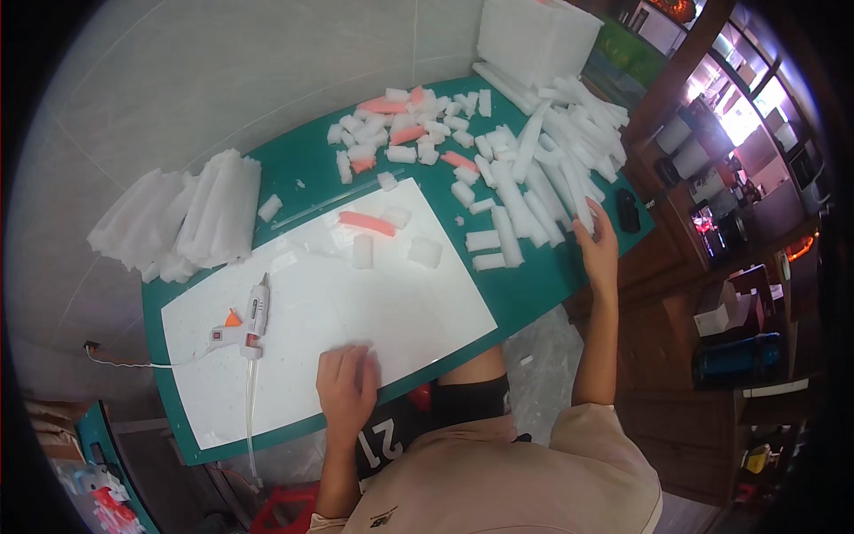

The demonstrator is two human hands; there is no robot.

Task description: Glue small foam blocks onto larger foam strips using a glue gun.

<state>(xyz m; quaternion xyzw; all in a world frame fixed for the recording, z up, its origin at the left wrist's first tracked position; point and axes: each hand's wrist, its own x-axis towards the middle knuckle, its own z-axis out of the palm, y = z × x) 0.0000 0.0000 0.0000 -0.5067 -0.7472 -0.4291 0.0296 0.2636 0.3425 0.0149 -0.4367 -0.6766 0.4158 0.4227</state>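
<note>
My left hand [347, 384] rests flat with curled fingers on the near edge of a white sheet [311, 311] that lies on a green board [534, 276]. My right hand [598, 245] reaches out to the board's right edge and touches the long white foam strips [556, 169] piled there; whether it grips one I cannot tell. On the sheet lie a white hot glue gun [245, 325] with an orange trigger, an orange foam piece [366, 222] and a few small white foam blocks [424, 252].
Several small white and orange foam bits [409, 129] are scattered at the board's far side. Stacks of white foam sheets [182, 222] sit at the left, a big white foam block [534, 36] at the back. A dark object [628, 211] lies by the right edge. Shelves stand right.
</note>
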